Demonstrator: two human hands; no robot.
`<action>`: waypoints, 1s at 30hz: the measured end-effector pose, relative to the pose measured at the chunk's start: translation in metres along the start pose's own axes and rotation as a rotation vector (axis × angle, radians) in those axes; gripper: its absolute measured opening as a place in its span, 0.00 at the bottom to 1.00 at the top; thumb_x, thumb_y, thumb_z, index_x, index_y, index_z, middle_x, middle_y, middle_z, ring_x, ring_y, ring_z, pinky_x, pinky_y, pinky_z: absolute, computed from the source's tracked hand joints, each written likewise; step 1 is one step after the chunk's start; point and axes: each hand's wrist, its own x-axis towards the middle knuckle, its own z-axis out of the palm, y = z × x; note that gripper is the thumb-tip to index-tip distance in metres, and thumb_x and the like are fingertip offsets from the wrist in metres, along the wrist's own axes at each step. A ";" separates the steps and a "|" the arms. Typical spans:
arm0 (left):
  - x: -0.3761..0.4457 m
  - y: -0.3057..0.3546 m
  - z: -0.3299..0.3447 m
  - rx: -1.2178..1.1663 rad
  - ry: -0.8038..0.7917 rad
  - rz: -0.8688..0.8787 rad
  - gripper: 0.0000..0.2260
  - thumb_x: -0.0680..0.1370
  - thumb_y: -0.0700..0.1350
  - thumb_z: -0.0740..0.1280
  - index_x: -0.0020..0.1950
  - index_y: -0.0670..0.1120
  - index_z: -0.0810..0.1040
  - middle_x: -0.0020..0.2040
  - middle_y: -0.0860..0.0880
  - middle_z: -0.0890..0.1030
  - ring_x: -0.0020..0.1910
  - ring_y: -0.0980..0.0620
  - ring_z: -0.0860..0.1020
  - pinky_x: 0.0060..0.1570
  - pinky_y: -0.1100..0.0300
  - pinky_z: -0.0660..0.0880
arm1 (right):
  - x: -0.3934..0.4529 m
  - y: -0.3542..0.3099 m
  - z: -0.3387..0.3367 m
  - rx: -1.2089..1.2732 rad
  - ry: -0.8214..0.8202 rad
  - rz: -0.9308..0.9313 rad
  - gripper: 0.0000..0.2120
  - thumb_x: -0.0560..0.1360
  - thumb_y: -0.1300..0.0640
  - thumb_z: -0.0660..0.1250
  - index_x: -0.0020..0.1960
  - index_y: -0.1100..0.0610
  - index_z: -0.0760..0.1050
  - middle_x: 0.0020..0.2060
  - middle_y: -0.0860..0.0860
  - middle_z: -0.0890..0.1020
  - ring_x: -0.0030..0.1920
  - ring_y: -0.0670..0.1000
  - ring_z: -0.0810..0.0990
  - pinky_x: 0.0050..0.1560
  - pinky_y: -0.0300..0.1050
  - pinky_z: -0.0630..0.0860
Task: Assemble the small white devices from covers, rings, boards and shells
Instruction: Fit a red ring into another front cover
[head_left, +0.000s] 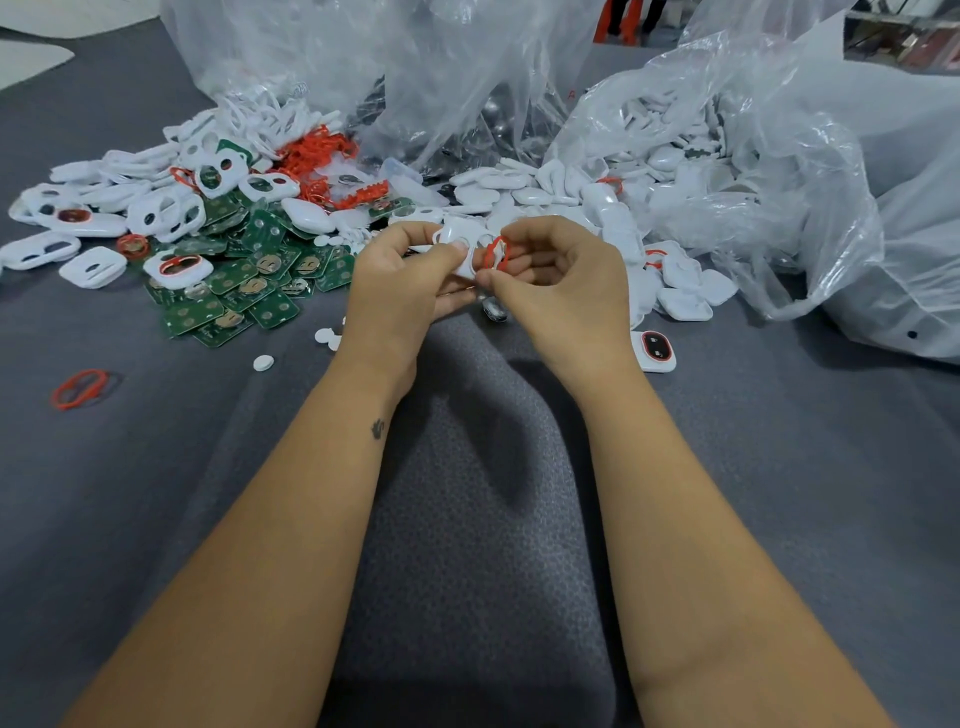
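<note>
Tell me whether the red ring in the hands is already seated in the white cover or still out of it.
Cannot tell. The red ring lies against the white cover, pinched by the right hand; fingers hide the seating.

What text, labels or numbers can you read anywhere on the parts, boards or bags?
None can be read.
Green circuit boards: any printing is too small and blurred to read.
Clear plastic bags: a small red mark near one bag, illegible.
White plastic covers: no marking visible.
</note>
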 end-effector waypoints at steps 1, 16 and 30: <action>0.000 0.000 0.000 0.007 0.001 -0.002 0.04 0.78 0.36 0.65 0.48 0.44 0.74 0.37 0.48 0.84 0.35 0.53 0.83 0.37 0.62 0.79 | 0.000 0.001 0.001 -0.027 0.011 -0.018 0.15 0.66 0.67 0.76 0.48 0.54 0.78 0.37 0.47 0.80 0.36 0.41 0.76 0.40 0.31 0.75; -0.001 -0.004 0.002 0.106 -0.048 0.074 0.05 0.79 0.36 0.66 0.49 0.45 0.74 0.34 0.49 0.84 0.32 0.55 0.81 0.36 0.64 0.79 | 0.003 0.015 0.002 -0.451 0.010 -0.286 0.10 0.66 0.63 0.73 0.46 0.56 0.80 0.41 0.46 0.75 0.38 0.43 0.73 0.44 0.39 0.74; 0.001 -0.005 -0.002 0.237 -0.032 0.131 0.05 0.78 0.40 0.67 0.47 0.50 0.75 0.30 0.54 0.82 0.31 0.59 0.78 0.33 0.64 0.74 | 0.003 0.016 0.004 -0.358 0.053 -0.218 0.08 0.67 0.62 0.74 0.46 0.55 0.79 0.41 0.52 0.80 0.38 0.49 0.78 0.43 0.45 0.77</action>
